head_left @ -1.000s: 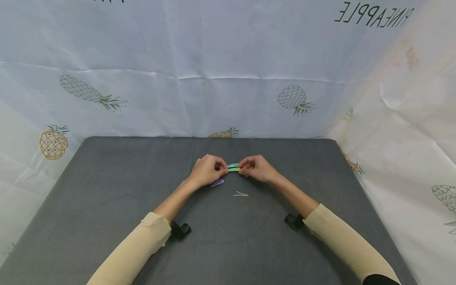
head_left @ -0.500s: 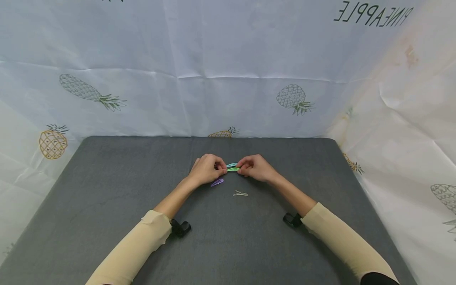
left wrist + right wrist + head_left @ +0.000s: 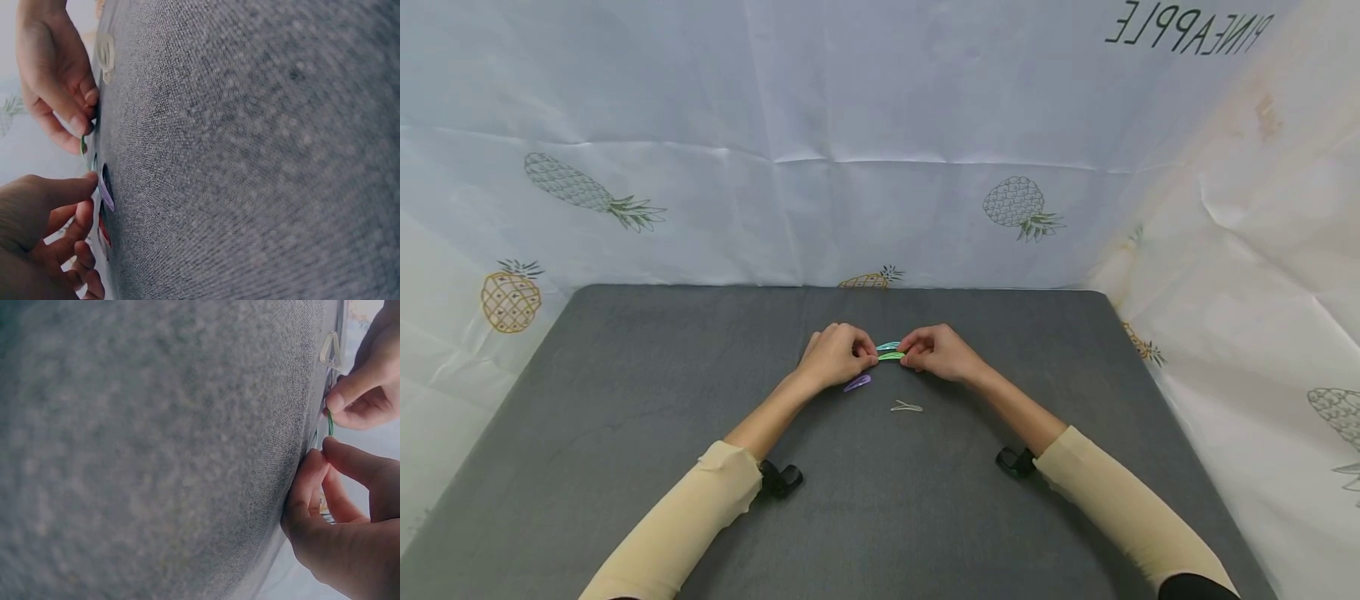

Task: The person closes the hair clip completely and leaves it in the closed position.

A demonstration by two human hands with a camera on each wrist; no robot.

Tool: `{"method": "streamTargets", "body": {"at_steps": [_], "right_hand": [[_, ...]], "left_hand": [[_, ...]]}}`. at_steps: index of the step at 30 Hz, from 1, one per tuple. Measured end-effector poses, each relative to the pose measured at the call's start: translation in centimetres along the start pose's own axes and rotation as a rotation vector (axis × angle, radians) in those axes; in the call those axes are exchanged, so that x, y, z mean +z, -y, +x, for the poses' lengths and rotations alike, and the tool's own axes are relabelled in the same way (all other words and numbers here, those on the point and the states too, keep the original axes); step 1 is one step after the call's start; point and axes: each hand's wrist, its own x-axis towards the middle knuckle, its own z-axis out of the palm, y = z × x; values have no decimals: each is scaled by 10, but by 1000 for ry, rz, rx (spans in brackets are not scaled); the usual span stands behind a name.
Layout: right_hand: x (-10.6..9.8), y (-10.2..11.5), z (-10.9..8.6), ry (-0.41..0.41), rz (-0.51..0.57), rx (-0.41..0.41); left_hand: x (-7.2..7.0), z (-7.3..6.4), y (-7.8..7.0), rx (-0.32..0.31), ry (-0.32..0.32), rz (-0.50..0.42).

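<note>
A green snap hair clip [image 3: 891, 356] spans the gap between both hands. My left hand [image 3: 837, 357] pinches its left end between thumb and fingertips, and my right hand [image 3: 945, 353] pinches the right end. Just behind it lies a teal hair clip [image 3: 888, 346], partly covered by the fingers. A purple hair clip [image 3: 857, 382] rests on the cloth beneath the left hand. Nearer to me lies a cream hair clip [image 3: 907, 407] with its two arms spread apart. The left wrist view also reveals a red hair clip [image 3: 104, 231] behind the left fingers, hidden from the head view.
Dark grey cloth covers the table [image 3: 880, 500]. Its far edge meets a white curtain [image 3: 880, 125] printed with pineapples, which also hangs along both sides. A black wrist camera [image 3: 780, 481] is strapped at the left sleeve, another black camera [image 3: 1017, 463] at the right.
</note>
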Motion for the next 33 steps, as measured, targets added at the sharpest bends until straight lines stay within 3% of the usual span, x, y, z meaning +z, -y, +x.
{"method": "streamTargets", "body": {"at_steps": [33], "right_hand": [[1, -1, -2, -14, 23, -27]], "left_hand": [[-2, -6, -3, 18, 12, -46]]}}
